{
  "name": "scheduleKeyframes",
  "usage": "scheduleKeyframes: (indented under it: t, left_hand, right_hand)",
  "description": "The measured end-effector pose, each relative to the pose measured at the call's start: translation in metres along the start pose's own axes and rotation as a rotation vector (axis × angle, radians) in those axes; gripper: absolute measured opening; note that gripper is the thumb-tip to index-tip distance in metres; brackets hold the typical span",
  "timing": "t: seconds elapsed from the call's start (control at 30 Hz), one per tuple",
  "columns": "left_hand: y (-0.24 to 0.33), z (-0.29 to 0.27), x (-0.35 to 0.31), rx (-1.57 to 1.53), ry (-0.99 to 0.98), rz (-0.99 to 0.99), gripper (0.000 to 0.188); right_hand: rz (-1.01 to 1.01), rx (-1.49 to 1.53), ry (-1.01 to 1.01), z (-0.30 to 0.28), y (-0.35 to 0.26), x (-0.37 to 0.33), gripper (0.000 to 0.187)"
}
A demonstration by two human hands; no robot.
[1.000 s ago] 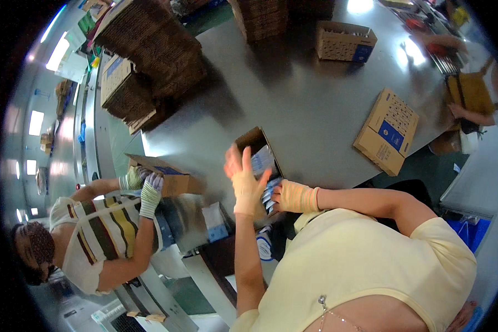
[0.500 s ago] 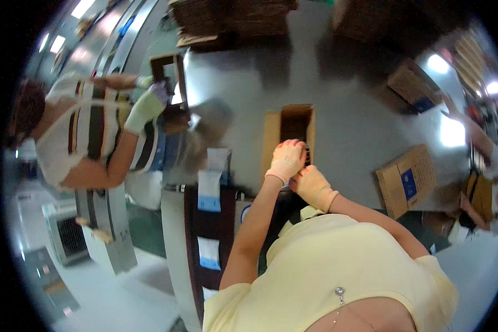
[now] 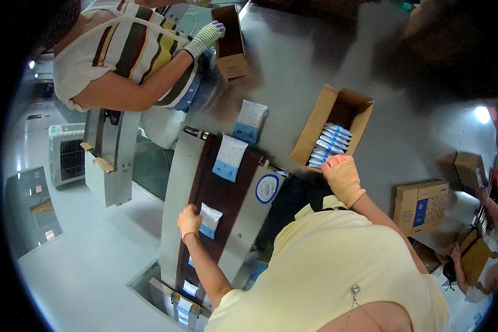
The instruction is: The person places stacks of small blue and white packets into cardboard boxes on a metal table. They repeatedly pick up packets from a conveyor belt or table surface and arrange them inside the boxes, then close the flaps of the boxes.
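Observation:
My left hand, in a fingerless glove, is over the left edge of the dark conveyor belt. Its fingers are slightly bent and look empty, right beside a white and blue packet lying on the belt. My right hand, in a striped fingerless glove, has its fingers bent over the near edge of an open cardboard box. Inside that box, a row of several white and blue packets stands in the near part, while the far part looks dark.
More packets lie along the belt, one at its far end. A co-worker at the left holds an open carton. A closed carton sits at the right on the grey table, near another person's hands.
My left hand has left the box and moved down-left to the belt. My right hand stays at the box's near edge. The view has turned, and packets now show in the box.

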State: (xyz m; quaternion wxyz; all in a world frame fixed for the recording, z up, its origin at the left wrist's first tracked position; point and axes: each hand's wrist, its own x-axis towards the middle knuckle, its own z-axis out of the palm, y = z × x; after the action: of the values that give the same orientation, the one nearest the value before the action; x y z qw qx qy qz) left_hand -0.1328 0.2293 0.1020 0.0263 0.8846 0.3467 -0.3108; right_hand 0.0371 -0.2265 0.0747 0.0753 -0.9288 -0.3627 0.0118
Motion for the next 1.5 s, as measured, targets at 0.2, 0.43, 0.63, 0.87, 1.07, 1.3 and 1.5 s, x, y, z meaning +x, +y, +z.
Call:
scheduleKeyframes:
  t: [0.2, 0.43, 0.63, 0.87, 1.07, 1.3, 1.5]
  left_hand:
    - [0.032, 0.019, 0.034, -0.306, 0.052, 0.298, 0.043]
    - [0.214, -0.076, 0.122, -0.888, 0.038, 0.628, 0.044]
    - [0.269, -0.037, 0.209, -0.760, -0.303, 0.564, 0.048]
    - [0.363, 0.026, 0.096, 0.391, 0.749, 1.082, 0.047]
    - [0.373, -0.060, 0.080, -0.086, 0.469, 0.882, 0.055]
    - [0.401, -0.133, 0.054, -1.671, -1.511, 0.881, 0.048]
    - [0.462, -0.029, 0.049, -1.199, -0.597, 1.112, 0.067]
  right_hand:
    - [0.035, 0.035, 0.007, -0.002, -0.003, 0.002, 0.006]
    - [0.034, -0.030, -0.045, -0.005, -0.001, 0.001, 0.007]
    - [0.038, -0.018, -0.085, -0.011, -0.005, 0.000, 0.006]
    - [0.013, -0.075, -0.079, -0.018, -0.008, 0.000, 0.008]
    - [0.049, -0.099, -0.149, -0.018, -0.003, -0.003, 0.010]
    - [0.061, -0.089, -0.142, -0.018, -0.005, -0.003, 0.014]
    - [0.059, -0.095, -0.115, -0.021, -0.010, -0.002, 0.010]
